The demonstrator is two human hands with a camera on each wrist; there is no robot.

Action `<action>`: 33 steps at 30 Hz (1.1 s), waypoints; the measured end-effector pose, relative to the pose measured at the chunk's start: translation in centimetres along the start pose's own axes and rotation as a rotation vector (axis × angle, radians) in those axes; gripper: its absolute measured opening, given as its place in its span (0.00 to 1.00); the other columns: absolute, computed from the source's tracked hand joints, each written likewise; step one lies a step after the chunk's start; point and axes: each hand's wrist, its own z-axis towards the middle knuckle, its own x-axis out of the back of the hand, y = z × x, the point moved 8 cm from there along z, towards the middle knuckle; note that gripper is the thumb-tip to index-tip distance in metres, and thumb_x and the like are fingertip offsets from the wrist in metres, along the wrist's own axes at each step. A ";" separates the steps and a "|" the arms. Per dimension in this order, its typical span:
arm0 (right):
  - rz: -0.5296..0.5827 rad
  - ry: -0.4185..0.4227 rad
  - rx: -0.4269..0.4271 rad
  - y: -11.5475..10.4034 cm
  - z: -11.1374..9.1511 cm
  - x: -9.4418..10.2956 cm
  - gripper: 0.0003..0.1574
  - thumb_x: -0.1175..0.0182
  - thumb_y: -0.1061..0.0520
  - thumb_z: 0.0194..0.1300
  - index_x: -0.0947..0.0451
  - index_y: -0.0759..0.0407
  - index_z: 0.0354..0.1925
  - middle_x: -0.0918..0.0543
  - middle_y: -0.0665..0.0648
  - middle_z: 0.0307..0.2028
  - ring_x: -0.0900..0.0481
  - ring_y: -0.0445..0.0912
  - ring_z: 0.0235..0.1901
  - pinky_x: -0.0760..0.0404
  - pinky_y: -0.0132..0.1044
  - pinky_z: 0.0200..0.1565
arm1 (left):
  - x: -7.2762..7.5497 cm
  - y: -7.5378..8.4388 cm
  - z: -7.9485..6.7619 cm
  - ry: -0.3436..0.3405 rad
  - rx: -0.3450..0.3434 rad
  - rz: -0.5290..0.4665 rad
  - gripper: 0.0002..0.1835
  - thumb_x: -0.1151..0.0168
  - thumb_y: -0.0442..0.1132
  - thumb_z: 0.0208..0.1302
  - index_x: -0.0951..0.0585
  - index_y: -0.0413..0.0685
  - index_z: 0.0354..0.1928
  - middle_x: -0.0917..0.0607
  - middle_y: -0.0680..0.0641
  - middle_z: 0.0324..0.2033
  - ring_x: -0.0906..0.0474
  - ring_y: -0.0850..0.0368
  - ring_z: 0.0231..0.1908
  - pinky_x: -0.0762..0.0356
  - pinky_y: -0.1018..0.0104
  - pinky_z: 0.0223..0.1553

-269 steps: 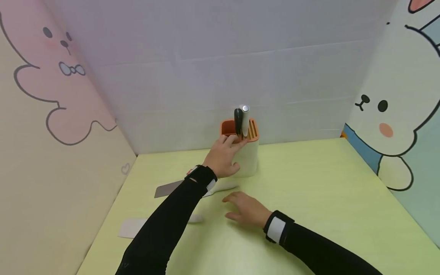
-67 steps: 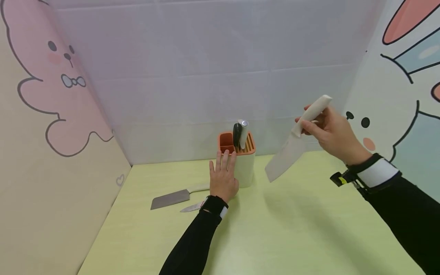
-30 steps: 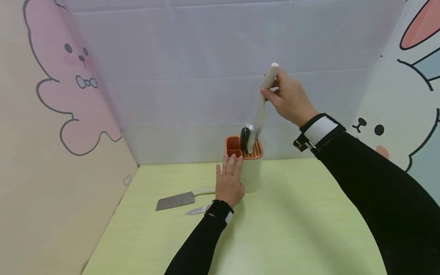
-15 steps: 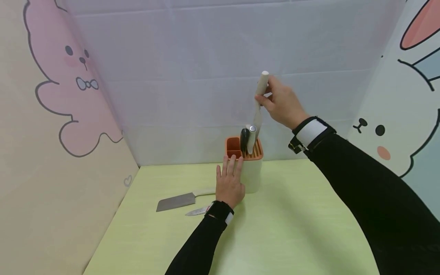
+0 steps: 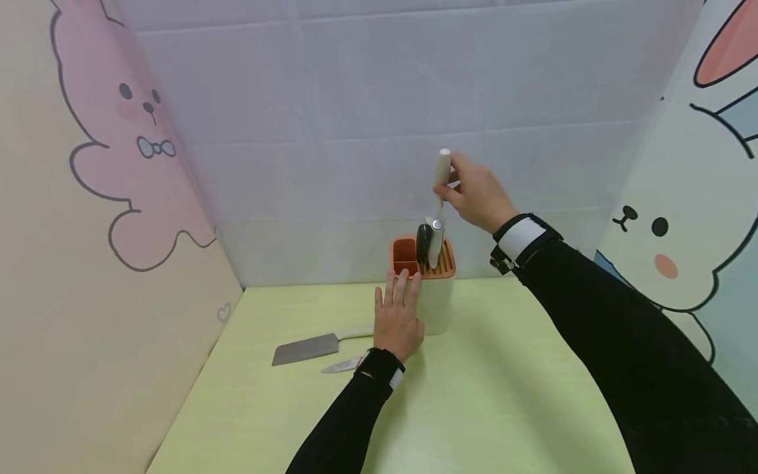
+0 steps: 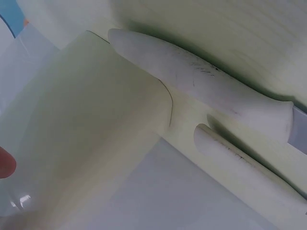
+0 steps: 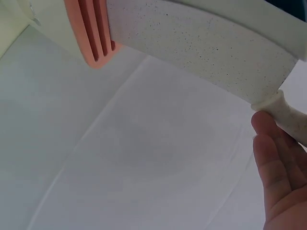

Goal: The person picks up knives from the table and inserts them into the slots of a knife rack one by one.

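Note:
My right hand (image 5: 481,197) pinches the white handle of a kitchen knife (image 5: 442,168), held upright above the knife block. In the right wrist view, its speckled blade (image 7: 201,48) runs into a slot of the block's orange top (image 7: 89,33). My left hand (image 5: 398,322) rests against the front of the cream knife block (image 5: 437,306), straight fingers reaching the rim. A black handle (image 5: 423,242) and a white handle with a silver end (image 5: 435,247) stick up from the block.
Left of the block, a cleaver (image 5: 306,349) lies on the yellow-green table (image 5: 503,395). A smaller knife (image 5: 340,366) lies nearer, partly hidden by my left wrist. Both white handles, one of them a thick handle (image 6: 192,76), show in the left wrist view. A white wall stands behind.
My right hand brought the knife from the right to above the block, then lowered it into a slot. Earlier both hands were without it. The left hand stays on the block lately.

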 end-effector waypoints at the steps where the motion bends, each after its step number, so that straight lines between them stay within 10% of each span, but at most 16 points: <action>1: -0.002 -0.002 0.002 0.1 -0.1 -0.2 0.22 0.43 0.52 0.63 0.34 0.60 0.51 0.21 0.61 0.44 0.20 0.52 0.39 0.18 0.47 0.38 | -0.1 0.0 0.0 -0.005 0.001 0.003 0.48 0.45 0.38 0.51 0.58 0.53 0.73 0.50 0.44 0.71 0.69 0.46 0.70 0.53 0.41 0.65; 33: -0.065 -0.093 -0.037 3.8 -3.7 -6.1 0.16 0.44 0.58 0.63 0.34 0.62 0.47 0.19 0.64 0.41 0.19 0.54 0.38 0.18 0.47 0.36 | 0.5 0.0 -0.5 0.014 -0.001 0.024 0.47 0.43 0.38 0.50 0.54 0.52 0.72 0.47 0.43 0.69 0.65 0.45 0.70 0.45 0.40 0.62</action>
